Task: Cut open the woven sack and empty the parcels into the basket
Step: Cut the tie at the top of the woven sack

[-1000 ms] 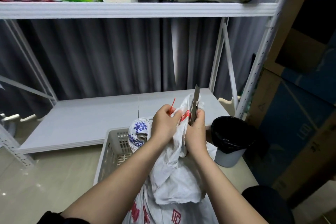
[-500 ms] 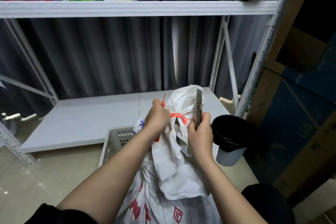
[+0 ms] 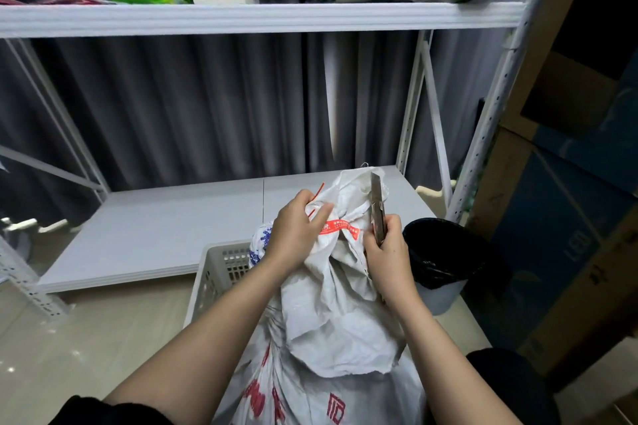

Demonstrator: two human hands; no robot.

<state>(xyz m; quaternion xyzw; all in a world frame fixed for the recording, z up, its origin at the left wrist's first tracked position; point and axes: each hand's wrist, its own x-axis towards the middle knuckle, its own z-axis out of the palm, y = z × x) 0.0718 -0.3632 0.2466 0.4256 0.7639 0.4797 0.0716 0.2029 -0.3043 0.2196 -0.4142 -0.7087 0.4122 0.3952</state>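
**Sack neck tied, blade up beside it**

Sack stands upright in the near centre, leaning over the near edge of the white basket, its neck bunched and bound by a red tie. The left hand pinches the gathered neck and the tie's loose end; the right hand is curled round a knife, blade pointing up just right of the neck.

To do this cut well, I would keep the left hand pulling the tie taut and clear of the blade's path, slip the edge under the tie and cut away from the body and the fingers. Whether the blade already touches the tie is hard to tell from this angle.

Farther off, a low white shelf sits on a pale tiled floor, with a dark curtain behind. A black-lined bin stands to the right, cardboard boxes beyond it, and an upper shelf carries bundles.
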